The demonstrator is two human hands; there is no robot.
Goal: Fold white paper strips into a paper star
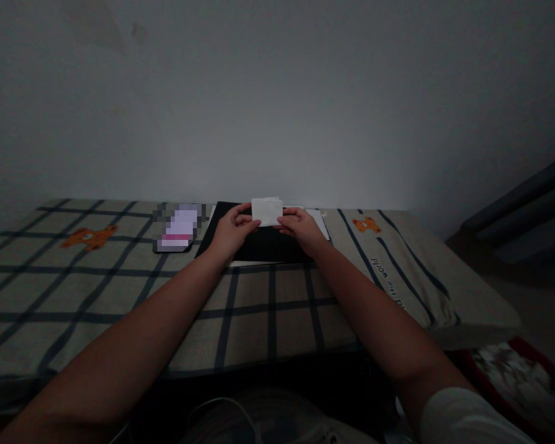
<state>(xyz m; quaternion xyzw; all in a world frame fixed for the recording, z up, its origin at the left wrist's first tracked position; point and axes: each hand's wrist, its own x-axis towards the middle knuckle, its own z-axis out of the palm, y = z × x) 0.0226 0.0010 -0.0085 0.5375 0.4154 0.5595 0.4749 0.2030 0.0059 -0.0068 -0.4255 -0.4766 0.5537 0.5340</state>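
My left hand (pixel 232 230) and my right hand (pixel 300 227) both reach forward and pinch a small white folded paper (pixel 267 211) by its left and right edges. The paper is held just above a black sheet (pixel 259 246) that lies flat on the table near the wall. A white sheet (pixel 320 221) shows under the black one at its right side. Both forearms stretch over the checked cloth.
A checked tablecloth (pixel 120 290) with orange bear prints covers the table. A blurred phone-like object (pixel 178 227) lies left of the black sheet. A plain wall rises behind. The table's right edge (pixel 472 308) drops off to the floor; a white cable (pixel 226 410) lies at my lap.
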